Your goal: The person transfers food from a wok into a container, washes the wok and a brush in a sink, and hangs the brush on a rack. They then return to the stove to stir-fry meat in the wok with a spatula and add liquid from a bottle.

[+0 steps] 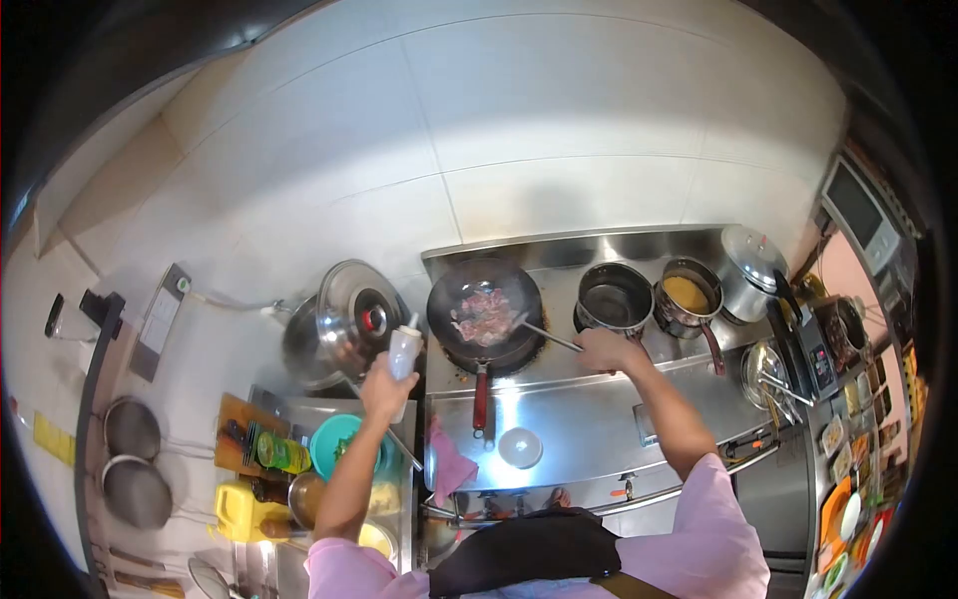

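My left hand (383, 389) is closed around a white squeeze bottle (403, 353), held tip up to the left of the wok (439, 329). In the wok lie pieces of pinkish meat (483, 317). My right hand (605, 350) grips a metal spatula (551, 336) by its handle; its head rests at the right side of the meat, and its exact shape is hard to make out. The wok's red handle (480, 399) points toward me, with neither hand on it. A large steel lid (351, 311) leans against the wall behind the bottle.
Right of the wok stand a dark empty pot (615, 299), a saucepan (689, 298) with yellowish contents and a pressure cooker (750, 275). A small white bowl (520, 448) and pink cloth (452, 461) lie in front. At left are a teal bowl (324, 444) and yellow jug (239, 511).
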Demonstrator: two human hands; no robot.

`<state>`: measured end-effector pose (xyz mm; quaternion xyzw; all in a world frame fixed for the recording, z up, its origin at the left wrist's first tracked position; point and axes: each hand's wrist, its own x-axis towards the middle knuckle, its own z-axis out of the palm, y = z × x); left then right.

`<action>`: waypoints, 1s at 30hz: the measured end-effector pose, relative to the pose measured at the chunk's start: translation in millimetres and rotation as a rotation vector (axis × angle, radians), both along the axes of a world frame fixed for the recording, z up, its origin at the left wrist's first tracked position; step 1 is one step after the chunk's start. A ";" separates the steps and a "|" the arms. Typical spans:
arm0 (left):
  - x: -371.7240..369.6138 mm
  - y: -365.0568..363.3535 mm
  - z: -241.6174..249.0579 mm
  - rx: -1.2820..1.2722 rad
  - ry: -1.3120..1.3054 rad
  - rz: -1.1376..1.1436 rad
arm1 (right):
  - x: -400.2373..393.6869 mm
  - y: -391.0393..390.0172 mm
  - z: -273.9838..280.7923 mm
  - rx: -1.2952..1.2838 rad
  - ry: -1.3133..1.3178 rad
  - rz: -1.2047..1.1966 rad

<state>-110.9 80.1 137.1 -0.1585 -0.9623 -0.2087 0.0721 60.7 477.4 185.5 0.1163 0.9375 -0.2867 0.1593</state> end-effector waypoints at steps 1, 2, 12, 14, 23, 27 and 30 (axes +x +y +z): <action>6.1 -9.1 3.3 0.153 0.037 0.031 | -6.0 3.1 4.9 0.064 -0.060 0.057; 8.7 -21.9 9.5 0.309 -0.009 0.068 | -13.3 0.8 9.3 0.128 -0.119 0.116; 2.4 -244.4 275.9 0.499 0.722 0.377 | -83.1 -68.4 -159.6 -0.224 0.351 -0.143; -14.5 -331.9 338.6 0.438 1.002 0.362 | -80.2 -56.3 -131.2 -0.559 0.173 -0.366; -27.2 -552.3 457.6 0.044 1.227 0.661 | -103.5 22.1 -8.8 -0.897 -0.365 -0.610; -34.8 -581.7 442.8 0.030 1.211 0.690 | -140.1 28.1 -48.3 -1.210 -0.459 -0.602; -44.7 -586.7 420.5 0.232 1.184 0.597 | -181.5 33.9 -71.2 -1.357 -0.463 -0.642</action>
